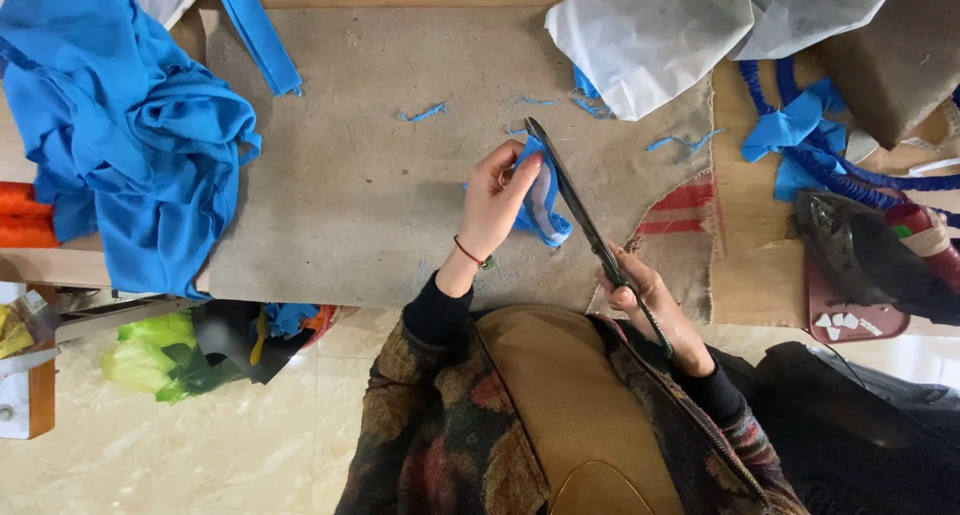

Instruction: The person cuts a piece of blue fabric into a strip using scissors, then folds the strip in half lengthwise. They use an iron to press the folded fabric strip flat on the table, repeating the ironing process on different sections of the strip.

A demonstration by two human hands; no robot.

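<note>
Left hand [493, 197] pinches a small blue cloth piece [540, 203] above the burlap mat [350, 175], holding it right against the scissors [572, 200]. Right hand [650, 305] is closed round the handles, nearer the body. The blades run long, slanting up and away past the cloth's right edge, touching it.

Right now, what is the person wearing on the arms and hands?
Both hands are bare, without gloves. The left hand has a thin red cord bracelet at the wrist. Black inner cuffs show under a dark sleeve patterned in brown, red and green. The right hand has the same black cuff.
</note>
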